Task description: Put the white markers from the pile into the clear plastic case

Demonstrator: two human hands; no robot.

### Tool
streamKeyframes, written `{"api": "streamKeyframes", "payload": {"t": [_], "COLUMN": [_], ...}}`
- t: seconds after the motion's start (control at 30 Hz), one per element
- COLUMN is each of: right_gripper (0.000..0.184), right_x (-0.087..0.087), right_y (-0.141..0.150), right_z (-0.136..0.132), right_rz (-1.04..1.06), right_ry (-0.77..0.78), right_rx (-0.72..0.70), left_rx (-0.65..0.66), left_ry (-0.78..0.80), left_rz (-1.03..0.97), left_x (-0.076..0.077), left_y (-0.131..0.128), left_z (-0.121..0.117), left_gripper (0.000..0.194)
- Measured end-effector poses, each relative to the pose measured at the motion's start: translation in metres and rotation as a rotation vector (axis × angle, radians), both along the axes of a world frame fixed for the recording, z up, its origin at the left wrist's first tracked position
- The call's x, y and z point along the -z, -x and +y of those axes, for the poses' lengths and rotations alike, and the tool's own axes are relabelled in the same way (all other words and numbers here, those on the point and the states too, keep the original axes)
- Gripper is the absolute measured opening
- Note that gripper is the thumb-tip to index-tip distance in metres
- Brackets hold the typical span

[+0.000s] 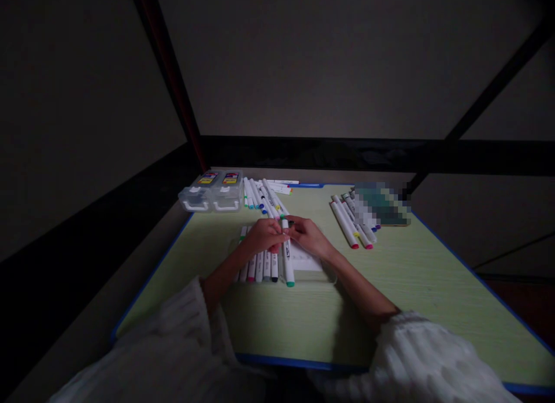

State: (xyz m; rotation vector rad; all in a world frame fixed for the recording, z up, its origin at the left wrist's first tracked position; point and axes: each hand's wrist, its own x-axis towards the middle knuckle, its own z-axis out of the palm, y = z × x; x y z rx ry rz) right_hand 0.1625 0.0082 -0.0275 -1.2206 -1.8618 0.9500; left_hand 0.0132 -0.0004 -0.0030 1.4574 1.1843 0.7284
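Observation:
A white marker (287, 258) with a green end points toward me, its far end between my two hands. My right hand (310, 236) pinches it with closed fingers. My left hand (263, 236) is closed, its thumb against the marker's other side; its curled fingers partly hide what is beneath. Below my left hand, a row of several white markers (259, 269) with differently coloured ends lies side by side in a clear plastic case (321, 279). On the right part of this case, under my right hand, lies a white sheet of paper (306, 259).
Two clear carry cases (212, 196) with white handles stand at the back left. Beside them lie several loose markers (255, 193). More markers (346, 222) lie at the right, next to a dark, pixelated flat object (384, 203). The pale green table (416, 299) has a blue edge.

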Motion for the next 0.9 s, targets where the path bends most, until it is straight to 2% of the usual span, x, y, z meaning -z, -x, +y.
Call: {"api": "streamKeyframes", "payload": {"t": [0.33,0.63,0.9], "right_gripper": [0.040,0.038,0.034], "right_x": [-0.0063,-0.0068,-0.0050], "right_y": [0.0008,-0.0022,-0.0045], "right_z": [-0.0071,-0.0074,-0.0069], "right_rz": [-0.047,-0.030,-0.051], "right_ry": [-0.052,-0.090,-0.123], "right_rx": [0.043,0.111,0.086], "left_rx": [0.002,-0.047,-0.024], "left_ry": [-0.008,0.020,0.064], "left_rz": [0.023,-0.025,-0.030], "left_x": [-0.0007,-0.0006,-0.0032], "left_y": [-0.0003,-0.0004,0.0012], "left_z": [0.0001,-0.0006,-0.0006], "left_gripper": [0.012,0.012,0.014]}}
